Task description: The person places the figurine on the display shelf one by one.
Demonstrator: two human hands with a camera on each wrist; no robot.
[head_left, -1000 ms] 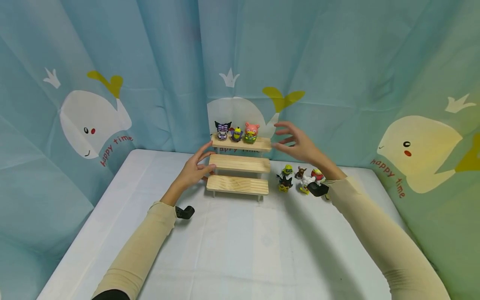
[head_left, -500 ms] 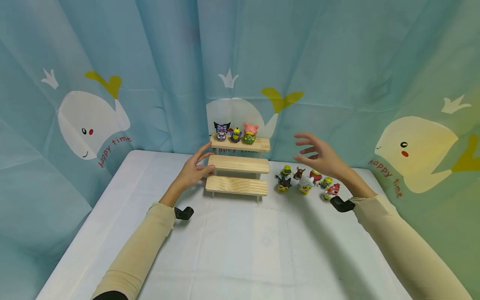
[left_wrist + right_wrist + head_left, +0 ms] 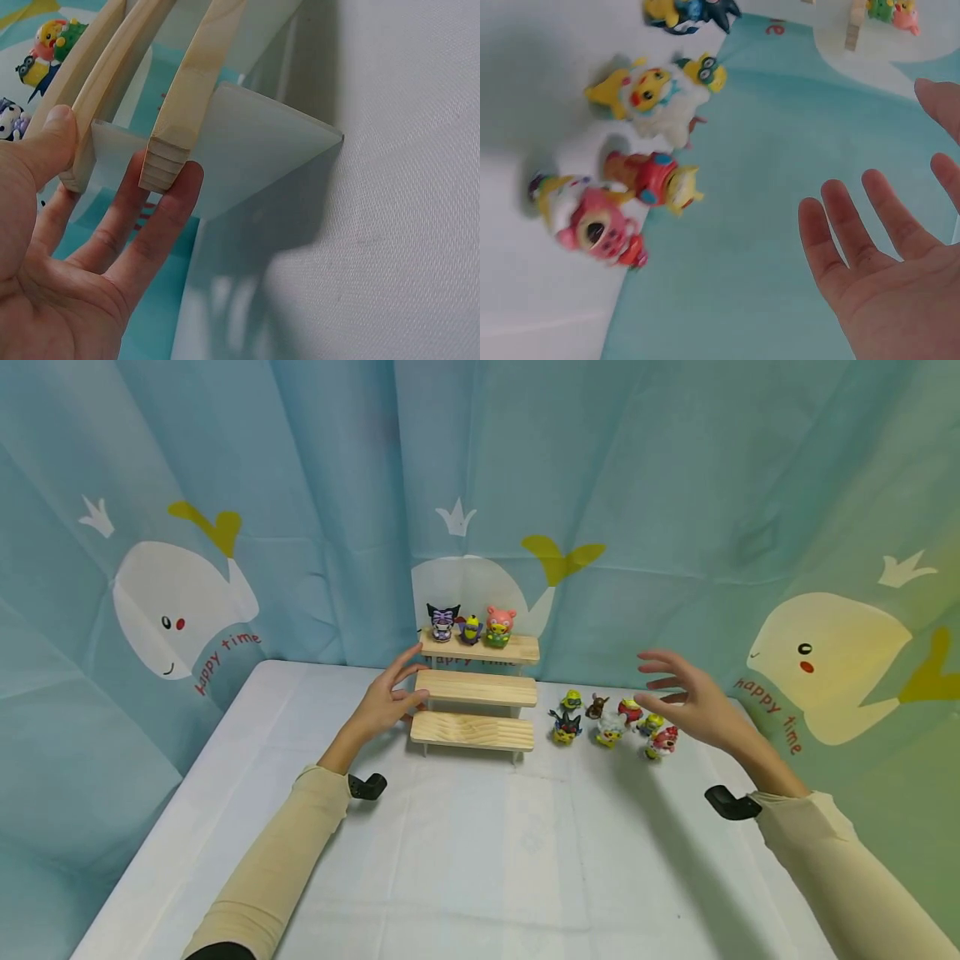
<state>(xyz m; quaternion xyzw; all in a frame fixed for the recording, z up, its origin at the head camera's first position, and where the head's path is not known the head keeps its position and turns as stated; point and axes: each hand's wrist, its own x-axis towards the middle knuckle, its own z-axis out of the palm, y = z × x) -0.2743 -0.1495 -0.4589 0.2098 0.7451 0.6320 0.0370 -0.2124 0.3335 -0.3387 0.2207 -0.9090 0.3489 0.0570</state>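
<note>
A three-tier wooden display stand (image 3: 472, 731) stands at the back of the table, with three small figurines on its top board: a black-and-purple one (image 3: 443, 622), a yellow one with purple (image 3: 471, 629) and a pink one (image 3: 500, 627). My left hand (image 3: 381, 706) holds the stand by its left end. In the left wrist view, the thumb (image 3: 56, 139) lies on a board while the fingertips reach the board ends. My right hand (image 3: 693, 702) hangs in the air at the right with fingers spread, holding nothing. Beside it are several figurines, including a red-and-white one (image 3: 662, 742) and a white-and-yellow one (image 3: 610, 729).
More figurines stand right of the stand, among them a black-eared one (image 3: 566, 727) and a brown one (image 3: 597, 706). Behind the white-covered table (image 3: 450, 843) hangs a blue curtain (image 3: 315, 468) printed with whales.
My right hand has moved right and toward me, away from the stand's top board, uncovering the figurines at the right. My left hand stays at the stand.
</note>
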